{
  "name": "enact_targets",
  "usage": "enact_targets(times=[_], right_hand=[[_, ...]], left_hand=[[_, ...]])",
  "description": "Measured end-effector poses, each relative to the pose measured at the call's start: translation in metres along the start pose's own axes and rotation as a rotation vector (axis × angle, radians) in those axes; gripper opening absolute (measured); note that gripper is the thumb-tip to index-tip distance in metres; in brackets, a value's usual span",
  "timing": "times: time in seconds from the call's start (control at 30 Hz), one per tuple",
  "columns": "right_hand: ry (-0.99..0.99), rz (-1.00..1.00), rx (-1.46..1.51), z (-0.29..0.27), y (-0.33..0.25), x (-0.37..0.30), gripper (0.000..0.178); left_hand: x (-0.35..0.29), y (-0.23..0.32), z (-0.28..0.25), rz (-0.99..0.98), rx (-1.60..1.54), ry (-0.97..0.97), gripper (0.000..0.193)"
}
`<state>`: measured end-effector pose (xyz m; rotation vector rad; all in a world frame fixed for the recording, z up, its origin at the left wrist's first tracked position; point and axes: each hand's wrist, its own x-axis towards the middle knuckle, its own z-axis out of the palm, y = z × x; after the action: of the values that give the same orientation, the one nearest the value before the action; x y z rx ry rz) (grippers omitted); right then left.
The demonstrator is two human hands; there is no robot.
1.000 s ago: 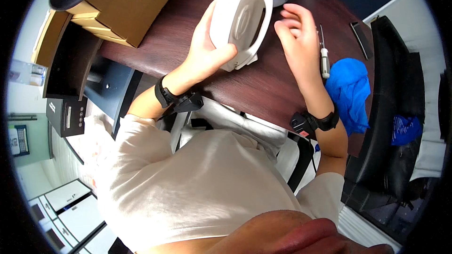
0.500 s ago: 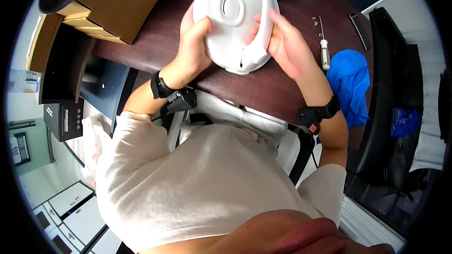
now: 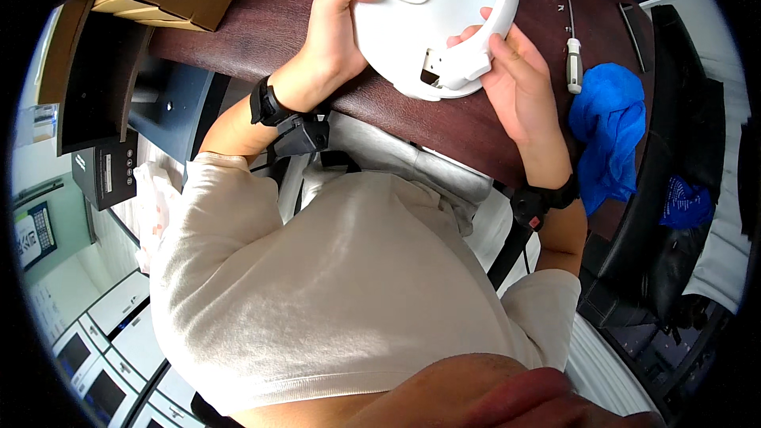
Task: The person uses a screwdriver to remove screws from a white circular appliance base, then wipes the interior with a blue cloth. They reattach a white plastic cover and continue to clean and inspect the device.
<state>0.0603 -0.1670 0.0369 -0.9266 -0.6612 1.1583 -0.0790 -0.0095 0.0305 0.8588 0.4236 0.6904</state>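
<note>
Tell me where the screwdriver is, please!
In the head view, the screwdriver lies on the dark red table at the upper right, to the right of the person's right hand, its handle end beside the blue cloth.

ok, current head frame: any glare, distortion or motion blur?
Head view: the white lid looks nearly washed out, the dark table has a soft sheen; head view: black fisheye rim, cabinets slanted at lower left; head view: no strong smear on left hand or right hand.
</note>
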Motion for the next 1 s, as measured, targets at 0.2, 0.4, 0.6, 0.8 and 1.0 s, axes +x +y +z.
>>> enact_targets(times=[0.2,0.4,0.6,0.8,1.0], right_hand=[[0.074,0.030,0.236,-0.010,-0.005,-0.001,0.035],[0.037,0.061,0.208,-0.016,-0.011,-0.003,0.034],[0.188,0.193,0.143,-0.019,-0.023,-0.016,0.031],[0.213,0.095,0.006,-0.012,-0.036,-0.028,0.031],[0.132,-0.086,-0.151,0.005,-0.039,-0.043,0.025]], left_hand=[[-0.003,-0.005,0.001,-0.071,-0.005,-0.050,0.040],[-0.007,-0.003,-0.006,-0.148,0.082,-0.130,0.041],[-0.009,0.004,-0.010,-0.255,0.118,-0.117,0.043],[-0.022,0.007,0.008,-0.035,0.146,-0.122,0.042],[-0.039,0.000,0.012,0.190,0.358,-0.143,0.045]])
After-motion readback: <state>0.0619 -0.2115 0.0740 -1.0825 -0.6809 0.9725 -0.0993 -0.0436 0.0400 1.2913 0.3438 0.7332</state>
